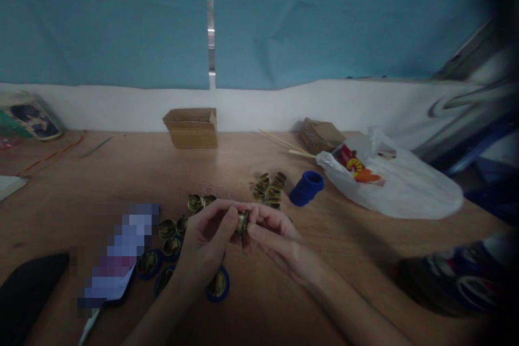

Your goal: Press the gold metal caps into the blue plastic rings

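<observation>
Both my hands meet above the wooden table (259, 303) and pinch one small brass-coloured round part (243, 223) between them. My left hand (206, 243) grips it from the left with thumb and fingers closed. My right hand (270, 230) holds its right side with fingers pressed together. Under and left of my hands lie several brass parts set in blue rings (162, 251). Behind my hands sits a heap of loose brass parts (270, 190), and beside it a stack of blue rings (306, 188) lying on its side.
A small open cardboard box (191, 127) stands at the back by the white wall strip. A white plastic bag (389, 178) lies at the right, with thin wooden sticks (286, 145) and a brown packet (320, 135) behind it. A black object (28, 292) sits at the near left.
</observation>
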`<control>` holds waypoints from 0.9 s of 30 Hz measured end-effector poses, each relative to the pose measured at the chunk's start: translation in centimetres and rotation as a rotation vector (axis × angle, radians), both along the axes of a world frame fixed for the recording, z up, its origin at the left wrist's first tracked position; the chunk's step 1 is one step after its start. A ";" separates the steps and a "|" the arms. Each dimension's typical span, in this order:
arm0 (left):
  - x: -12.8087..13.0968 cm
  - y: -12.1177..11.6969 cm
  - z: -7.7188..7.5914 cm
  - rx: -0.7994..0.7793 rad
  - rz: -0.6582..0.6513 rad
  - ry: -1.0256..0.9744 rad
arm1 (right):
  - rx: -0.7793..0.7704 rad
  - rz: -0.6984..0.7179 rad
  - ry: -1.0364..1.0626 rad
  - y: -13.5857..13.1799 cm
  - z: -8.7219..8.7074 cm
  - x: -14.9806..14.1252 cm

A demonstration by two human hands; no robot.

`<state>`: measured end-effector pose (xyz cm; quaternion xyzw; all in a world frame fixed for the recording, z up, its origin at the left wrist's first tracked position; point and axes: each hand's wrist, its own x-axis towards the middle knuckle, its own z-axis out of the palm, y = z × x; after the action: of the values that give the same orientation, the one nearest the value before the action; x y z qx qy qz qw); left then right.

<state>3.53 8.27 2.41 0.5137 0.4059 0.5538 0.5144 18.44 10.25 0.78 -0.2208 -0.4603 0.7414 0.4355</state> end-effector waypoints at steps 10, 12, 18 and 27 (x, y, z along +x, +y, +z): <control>-0.1 -0.1 0.0 0.003 -0.014 0.010 | 0.041 0.012 -0.003 0.2 -0.2 0.3; -0.1 0.0 -0.1 -0.001 -0.014 -0.007 | 0.052 0.006 -0.014 0.3 -0.2 0.3; -0.2 0.3 -0.7 -0.006 -0.014 -0.056 | 0.091 -0.017 -0.023 0.4 -0.2 0.3; 0.0 0.3 -0.2 0.047 0.052 -0.007 | 0.112 -0.081 -0.046 0.4 -0.3 0.3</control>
<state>3.53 8.53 2.24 0.5131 0.4039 0.5783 0.4891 18.69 10.63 0.51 -0.2315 -0.5015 0.6910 0.4663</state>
